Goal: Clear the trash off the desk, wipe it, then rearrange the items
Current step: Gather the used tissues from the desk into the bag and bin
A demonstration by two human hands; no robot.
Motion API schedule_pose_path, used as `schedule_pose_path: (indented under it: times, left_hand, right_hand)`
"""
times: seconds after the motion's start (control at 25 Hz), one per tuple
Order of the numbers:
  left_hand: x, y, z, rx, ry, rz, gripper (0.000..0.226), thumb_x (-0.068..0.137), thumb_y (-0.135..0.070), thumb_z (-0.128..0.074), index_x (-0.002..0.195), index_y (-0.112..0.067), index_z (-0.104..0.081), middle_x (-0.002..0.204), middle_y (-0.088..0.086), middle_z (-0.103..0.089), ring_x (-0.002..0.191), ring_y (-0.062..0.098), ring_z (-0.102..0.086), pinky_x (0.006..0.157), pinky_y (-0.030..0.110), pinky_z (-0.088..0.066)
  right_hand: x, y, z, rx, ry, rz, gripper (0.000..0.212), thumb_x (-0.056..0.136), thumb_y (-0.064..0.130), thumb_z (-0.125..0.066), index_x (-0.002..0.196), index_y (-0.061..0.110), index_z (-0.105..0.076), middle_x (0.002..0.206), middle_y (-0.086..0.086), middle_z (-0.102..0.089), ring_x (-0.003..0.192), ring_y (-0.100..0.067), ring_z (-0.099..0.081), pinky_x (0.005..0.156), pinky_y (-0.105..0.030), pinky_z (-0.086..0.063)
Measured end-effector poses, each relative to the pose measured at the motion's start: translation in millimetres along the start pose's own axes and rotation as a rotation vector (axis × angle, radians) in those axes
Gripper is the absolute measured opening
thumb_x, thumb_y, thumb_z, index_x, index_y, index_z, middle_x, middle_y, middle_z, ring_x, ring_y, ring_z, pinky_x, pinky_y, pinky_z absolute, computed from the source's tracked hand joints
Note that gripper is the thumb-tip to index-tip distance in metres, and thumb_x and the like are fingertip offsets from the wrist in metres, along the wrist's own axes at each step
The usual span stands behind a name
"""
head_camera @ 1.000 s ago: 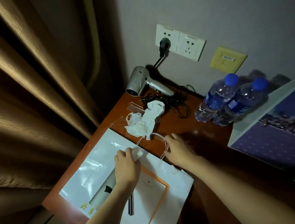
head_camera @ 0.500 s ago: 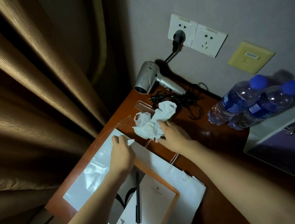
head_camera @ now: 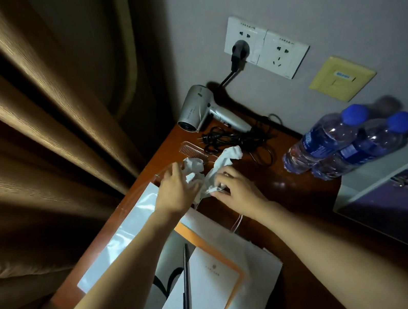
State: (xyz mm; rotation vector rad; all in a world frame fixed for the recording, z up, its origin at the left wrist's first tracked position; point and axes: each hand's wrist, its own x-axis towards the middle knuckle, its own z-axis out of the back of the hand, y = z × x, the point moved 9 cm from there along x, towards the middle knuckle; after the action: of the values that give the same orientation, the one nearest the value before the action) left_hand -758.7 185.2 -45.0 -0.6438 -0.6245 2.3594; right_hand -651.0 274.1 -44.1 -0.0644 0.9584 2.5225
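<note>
Two hands meet at the crumpled tissues [head_camera: 222, 163] near the middle of the frame: the left hand [head_camera: 176, 190] lies on them with its grip loosely spread, the right hand [head_camera: 235, 189] has its grip pinched on a wad. They lie on the brown surface [head_camera: 278, 187], just below a hair dryer [head_camera: 198, 110] and comb [head_camera: 191, 149], above a white bag [head_camera: 129, 229] with a pen [head_camera: 186, 281].

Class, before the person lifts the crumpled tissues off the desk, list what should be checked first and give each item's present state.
1. Right hand grips the crumpled tissues: ok.
2. Left hand has a hold on the tissues: cannot tell; its fingers hide the contact.
3. Comb lies apart from the tissues: not ok, it runs under them.
4. Black cord is free of the wad: cannot tell.
5. Water bottles stand out of the way: ok.
</note>
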Motion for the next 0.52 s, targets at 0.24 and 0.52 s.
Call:
schedule_pose_path:
  times: [0.24, 0.52]
  left_hand:
    - [17, 13, -28, 0.073, 0.156, 0.044, 0.046, 0.093, -0.032, -0.054, 0.137, -0.024, -0.044, 0.133, 0.015, -0.041, 0.115, 0.036, -0.051, 0.089, 0.038, -0.046]
    - [11, 13, -24, -0.079, 0.087, 0.101, 0.043, 0.091, -0.034, -0.058, 0.127, -0.009, -0.055, 0.136, 0.01, -0.041, 0.122, 0.029, -0.045, 0.098, 0.035, -0.044]
  right_hand:
    - [-3, -12, -4, 0.089, 0.116, -0.08, 0.027, 0.093, 0.037, -0.054, 0.109, 0.016, -0.05, 0.131, 0.0, -0.049, 0.116, -0.016, -0.05, 0.086, -0.032, -0.046]
    - [14, -26, -9, -0.019, 0.138, -0.262, 0.049, 0.096, 0.009, -0.048, 0.142, 0.023, -0.036, 0.142, -0.006, -0.037, 0.119, -0.024, -0.051, 0.087, -0.031, -0.048]
